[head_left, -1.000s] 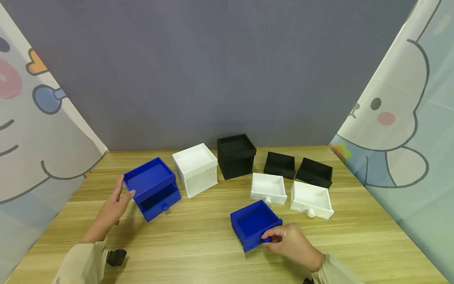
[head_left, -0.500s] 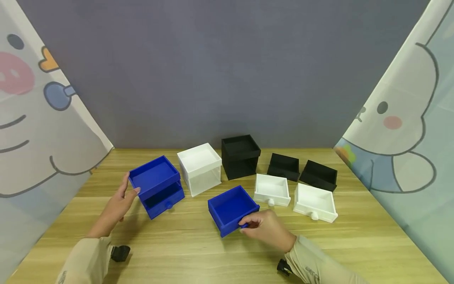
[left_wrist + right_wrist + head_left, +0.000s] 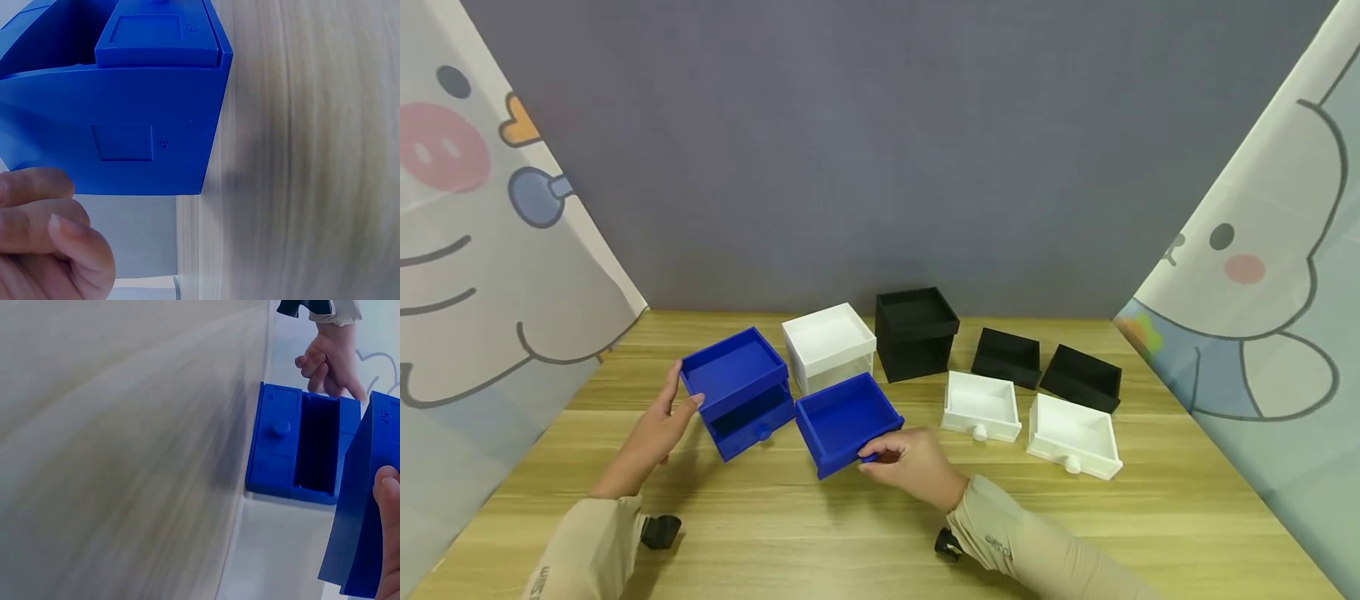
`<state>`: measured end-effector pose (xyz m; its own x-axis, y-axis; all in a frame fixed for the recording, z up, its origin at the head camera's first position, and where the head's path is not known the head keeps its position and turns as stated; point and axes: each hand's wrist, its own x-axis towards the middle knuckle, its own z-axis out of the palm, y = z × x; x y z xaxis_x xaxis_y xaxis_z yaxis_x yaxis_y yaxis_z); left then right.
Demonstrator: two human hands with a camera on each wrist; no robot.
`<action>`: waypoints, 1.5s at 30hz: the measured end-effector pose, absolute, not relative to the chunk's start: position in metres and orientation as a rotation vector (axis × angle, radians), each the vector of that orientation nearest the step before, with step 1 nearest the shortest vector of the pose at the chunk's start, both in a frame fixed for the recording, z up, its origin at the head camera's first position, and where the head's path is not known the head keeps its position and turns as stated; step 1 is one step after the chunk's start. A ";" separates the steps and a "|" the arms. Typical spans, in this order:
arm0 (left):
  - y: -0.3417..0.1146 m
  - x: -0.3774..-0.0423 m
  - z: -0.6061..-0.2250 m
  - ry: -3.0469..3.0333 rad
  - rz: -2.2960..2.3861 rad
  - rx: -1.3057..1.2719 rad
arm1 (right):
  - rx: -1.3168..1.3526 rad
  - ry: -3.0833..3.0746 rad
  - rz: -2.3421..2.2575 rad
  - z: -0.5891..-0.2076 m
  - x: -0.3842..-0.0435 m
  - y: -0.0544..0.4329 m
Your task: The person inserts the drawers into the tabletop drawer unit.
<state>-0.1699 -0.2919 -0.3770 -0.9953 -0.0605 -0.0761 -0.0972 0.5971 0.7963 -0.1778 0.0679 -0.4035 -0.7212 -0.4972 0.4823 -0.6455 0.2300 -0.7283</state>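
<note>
At the left in the head view, my left hand [image 3: 655, 433] grips the left corner of a blue drawer cabinet [image 3: 733, 371], thumb at its top front edge. The left wrist view shows fingers [image 3: 75, 237] bent against the cabinet's side wall [image 3: 56, 144]. One blue drawer with a round knob [image 3: 279, 429] fills the cabinet's lower slot; above it the upper slot is a dark opening. My right hand [image 3: 919, 468] pinches the knob of a loose blue drawer [image 3: 847, 421], held above the table just right of the cabinet. That drawer's knob is mostly hidden by my fingers.
Behind stand a white cabinet [image 3: 829, 337], partly covered by the blue drawer, and a black cabinet [image 3: 916, 321]. On the right lie two black drawers [image 3: 1007, 358] and two white drawers [image 3: 982, 404]. A grey backdrop [image 3: 887, 150] closes off the wooden table [image 3: 790, 542].
My right hand has carried the loose blue drawer leftward, from in front of the white drawers to beside the blue cabinet. My left hand keeps its hold. The head view has shifted slightly.
</note>
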 end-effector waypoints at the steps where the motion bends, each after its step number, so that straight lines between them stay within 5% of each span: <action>1: -0.291 -0.170 -0.377 2.772 1.380 -0.145 | 1.099 -2.343 1.516 -0.404 -0.178 0.065; 45: -0.292 -0.167 -0.378 2.778 1.401 -0.143 | 1.294 -2.437 1.451 -0.400 -0.185 -0.018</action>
